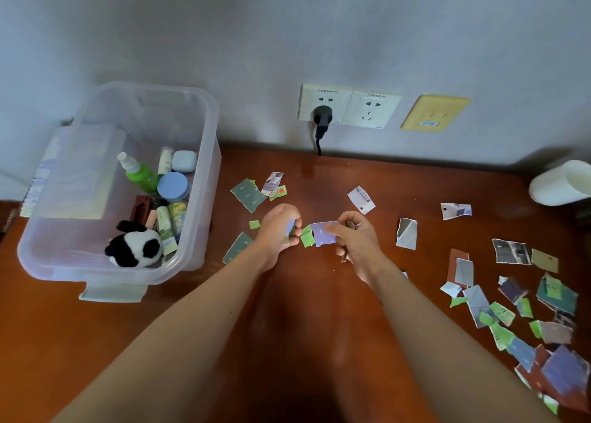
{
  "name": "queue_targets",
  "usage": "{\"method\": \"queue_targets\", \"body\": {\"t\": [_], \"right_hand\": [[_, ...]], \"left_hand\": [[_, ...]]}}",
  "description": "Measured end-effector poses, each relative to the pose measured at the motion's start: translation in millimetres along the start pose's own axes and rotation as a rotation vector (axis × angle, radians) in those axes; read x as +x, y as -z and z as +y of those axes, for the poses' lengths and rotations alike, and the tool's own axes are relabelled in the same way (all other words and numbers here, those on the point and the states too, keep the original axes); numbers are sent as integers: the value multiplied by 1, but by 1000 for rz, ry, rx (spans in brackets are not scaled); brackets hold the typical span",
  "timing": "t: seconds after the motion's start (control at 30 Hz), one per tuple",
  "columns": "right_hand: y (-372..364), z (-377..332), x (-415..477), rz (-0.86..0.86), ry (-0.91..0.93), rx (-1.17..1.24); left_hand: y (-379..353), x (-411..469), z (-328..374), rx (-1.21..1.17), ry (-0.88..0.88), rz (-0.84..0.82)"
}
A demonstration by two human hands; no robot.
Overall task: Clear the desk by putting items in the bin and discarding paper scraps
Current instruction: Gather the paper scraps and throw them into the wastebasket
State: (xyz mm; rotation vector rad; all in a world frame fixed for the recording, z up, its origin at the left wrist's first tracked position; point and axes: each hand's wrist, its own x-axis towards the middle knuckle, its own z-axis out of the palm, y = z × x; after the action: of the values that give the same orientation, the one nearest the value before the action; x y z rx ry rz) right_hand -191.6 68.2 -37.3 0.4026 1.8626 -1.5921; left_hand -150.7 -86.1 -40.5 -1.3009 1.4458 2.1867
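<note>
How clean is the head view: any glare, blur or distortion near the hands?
Head view: dim, soft light; a pale glare patch on the desk below the plug; wide-angle bending curves the bin rim and stretches the scraps at lower right; the left hand and right hand, both pinching scraps, look slightly soft.

— Which colours are noted in the clear bin [204, 167]?
— A black-and-white panda [134, 246], a green bottle [142, 176] and a blue lid [173, 186].
— And the desk [128, 342]?
— Red-brown. The scraps [248, 195] are coloured green, lilac and grey.
</note>
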Motion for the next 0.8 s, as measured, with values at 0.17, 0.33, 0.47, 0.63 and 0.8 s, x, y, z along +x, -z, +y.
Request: {"method": "queue_targets", "body": {"t": [0.17, 0.33, 0.47, 0.63, 0.8], "right_hand": [[5, 5, 21, 33, 231, -758], [2, 2, 29, -13, 272, -1188], [-2, 4, 33, 26, 281, -1233], [-1, 2, 33, 78, 315, -1219], [3, 2, 29, 94, 321, -1226]], "left_hand": [[-9, 8, -6, 175, -88, 40], [0, 13, -14, 912, -341, 63], [5, 13, -19, 1176, -385, 14], [4, 19, -24, 1240, -484, 61], [3, 23, -25, 1269, -468, 78]]}}
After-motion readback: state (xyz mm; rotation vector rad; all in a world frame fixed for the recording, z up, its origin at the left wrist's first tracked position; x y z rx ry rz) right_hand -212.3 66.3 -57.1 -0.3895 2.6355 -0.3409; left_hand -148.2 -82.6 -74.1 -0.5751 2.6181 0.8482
